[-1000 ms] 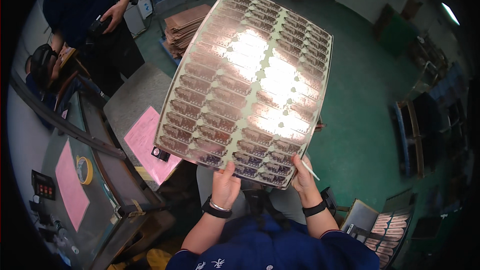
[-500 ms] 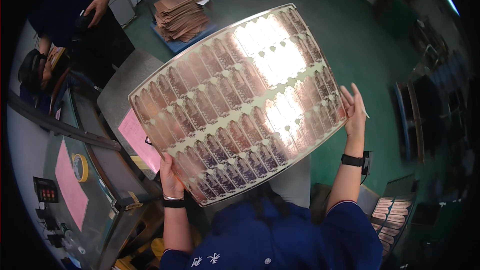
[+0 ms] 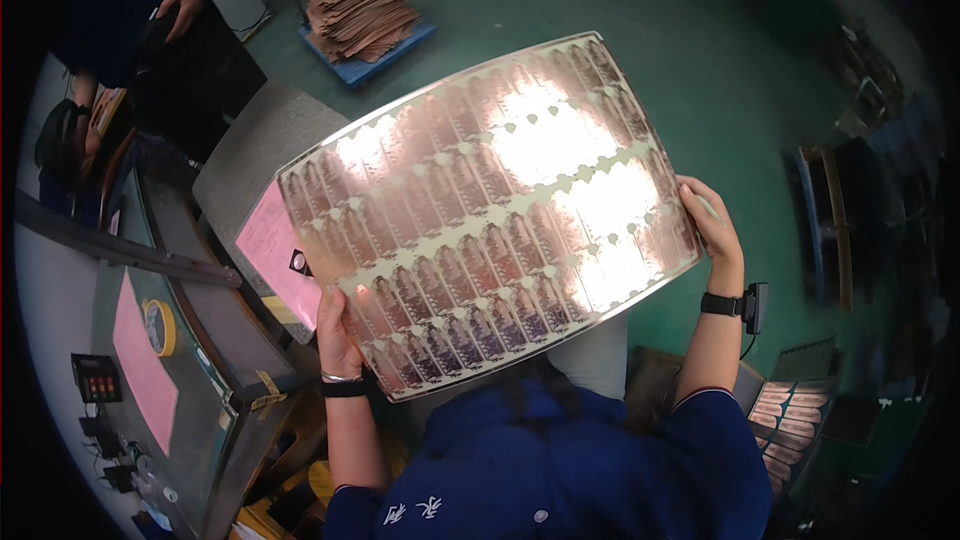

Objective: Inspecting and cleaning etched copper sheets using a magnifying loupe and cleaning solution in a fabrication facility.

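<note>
I hold up a large shiny copper-coloured sheet patterned with rows of small repeated circuit shapes; light glares off its upper right part. My left hand grips its lower left edge. My right hand grips its right edge. The sheet lies almost flat, tilted up to the right, above my lap. Both wrists wear dark bands.
A stack of copper sheets rests on a blue pallet on the green floor. A grey table carries a pink paper. Another person in dark clothes stands at upper left. A machine panel with yellow tape roll sits at left. More patterned sheets lie at lower right.
The sheet has turned from upright to a wide, flatter position. My hands moved apart from the bottom edge to the left and right edges.
</note>
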Motion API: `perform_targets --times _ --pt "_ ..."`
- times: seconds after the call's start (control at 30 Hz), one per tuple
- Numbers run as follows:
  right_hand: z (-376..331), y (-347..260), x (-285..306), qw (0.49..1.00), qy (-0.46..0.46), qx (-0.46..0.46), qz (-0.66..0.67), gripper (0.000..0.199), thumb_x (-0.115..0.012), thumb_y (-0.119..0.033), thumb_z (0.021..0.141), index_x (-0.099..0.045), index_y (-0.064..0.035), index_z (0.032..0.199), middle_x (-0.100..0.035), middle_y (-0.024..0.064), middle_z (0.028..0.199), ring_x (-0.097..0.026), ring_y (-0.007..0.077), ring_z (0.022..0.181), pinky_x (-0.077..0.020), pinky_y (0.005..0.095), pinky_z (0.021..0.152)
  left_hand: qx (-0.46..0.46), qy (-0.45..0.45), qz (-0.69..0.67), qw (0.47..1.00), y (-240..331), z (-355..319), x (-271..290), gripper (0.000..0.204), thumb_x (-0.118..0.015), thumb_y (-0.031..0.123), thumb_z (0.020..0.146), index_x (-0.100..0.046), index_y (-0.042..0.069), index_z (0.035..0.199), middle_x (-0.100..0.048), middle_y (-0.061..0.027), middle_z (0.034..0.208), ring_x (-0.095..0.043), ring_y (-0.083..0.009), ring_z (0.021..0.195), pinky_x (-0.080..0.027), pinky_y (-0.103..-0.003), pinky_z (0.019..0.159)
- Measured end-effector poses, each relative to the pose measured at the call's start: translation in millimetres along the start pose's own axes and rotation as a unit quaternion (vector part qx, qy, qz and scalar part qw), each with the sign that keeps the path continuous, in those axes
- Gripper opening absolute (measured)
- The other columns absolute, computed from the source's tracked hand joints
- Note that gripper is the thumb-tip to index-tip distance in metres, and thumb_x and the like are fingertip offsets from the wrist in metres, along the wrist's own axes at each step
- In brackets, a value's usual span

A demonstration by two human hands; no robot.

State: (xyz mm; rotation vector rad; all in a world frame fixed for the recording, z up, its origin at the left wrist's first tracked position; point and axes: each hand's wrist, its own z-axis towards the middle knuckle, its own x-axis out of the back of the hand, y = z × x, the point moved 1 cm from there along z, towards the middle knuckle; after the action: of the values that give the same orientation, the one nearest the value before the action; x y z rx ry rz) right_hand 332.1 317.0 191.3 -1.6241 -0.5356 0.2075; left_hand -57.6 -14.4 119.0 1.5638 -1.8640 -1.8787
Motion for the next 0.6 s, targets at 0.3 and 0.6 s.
perform_targets --times 0.3,0.6 --pt "6.8 3.2 -3.8 0.995 -0.015 -0.054 0.081 0.027 -0.051 -0.028 0.092 -0.058 -0.0043 0.104 -0.059 -0.0027 0.08 -0.053 0.0035 0.066 -0.0412 0.0156 0.059 0.018 0.005 -0.003 1.0 5.0 -7.4 -3.2 0.038 -0.051 0.024 0.092 -0.045 0.001 0.121 -0.058 -0.0074 0.109 -0.059 -0.0168 0.094 -0.048 -0.03 0.082" --pt "16.1 -12.6 -12.0 0.992 0.013 -0.025 0.121 0.032 -0.052 -0.026 0.092 -0.054 -0.0027 0.114 -0.059 -0.0008 0.087 -0.054 0.0045 0.074 -0.043 0.0168 0.061 0.013 -0.04 0.036 0.998 10.3 -8.3 -2.1 0.035 -0.053 0.024 0.091 -0.05 0.001 0.117 -0.06 -0.007 0.106 -0.059 -0.0162 0.093 -0.047 -0.029 0.081"
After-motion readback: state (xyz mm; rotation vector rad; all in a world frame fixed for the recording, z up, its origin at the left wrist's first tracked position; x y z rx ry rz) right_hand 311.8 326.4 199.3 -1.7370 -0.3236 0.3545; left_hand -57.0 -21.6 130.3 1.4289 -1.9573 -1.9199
